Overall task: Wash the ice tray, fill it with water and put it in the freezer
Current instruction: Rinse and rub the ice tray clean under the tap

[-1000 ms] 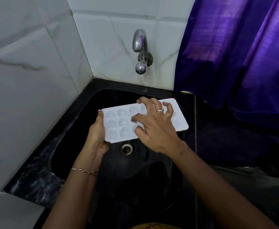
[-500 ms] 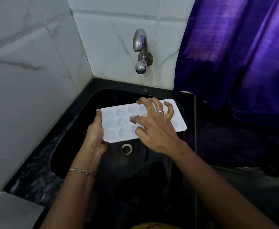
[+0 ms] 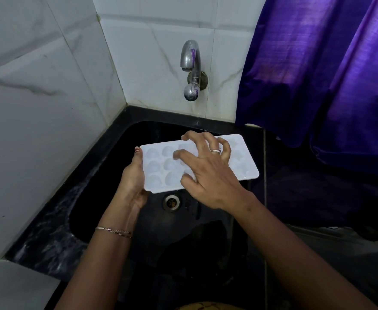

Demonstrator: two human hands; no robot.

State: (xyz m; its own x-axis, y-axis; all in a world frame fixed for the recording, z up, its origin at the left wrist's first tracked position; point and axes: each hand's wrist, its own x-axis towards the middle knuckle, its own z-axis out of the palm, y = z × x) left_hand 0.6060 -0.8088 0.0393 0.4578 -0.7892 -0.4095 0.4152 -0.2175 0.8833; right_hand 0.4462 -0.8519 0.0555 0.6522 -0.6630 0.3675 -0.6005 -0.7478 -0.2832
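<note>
A white ice tray [image 3: 242, 162] with rounded hollows is held flat over the black sink [image 3: 125, 139], just above the drain [image 3: 172, 202]. My left hand [image 3: 133, 182] grips its left short edge, thumb on the rim. My right hand [image 3: 208, 173] lies on top of the tray's middle with fingers spread and curled, fingertips in the hollows; it covers several of them. The metal tap [image 3: 191, 68] on the back wall is above the tray, and no water runs from it.
White marble-look tiles form the left wall [image 3: 38, 108] and back wall. A purple curtain [image 3: 317, 70] hangs at the right, over the dark counter [image 3: 317, 193]. The black speckled sink ledge [image 3: 49, 224] runs along the left.
The tray has shifted slightly left and up. My right fingers have slid a little over the hollows. The left hand keeps its hold.
</note>
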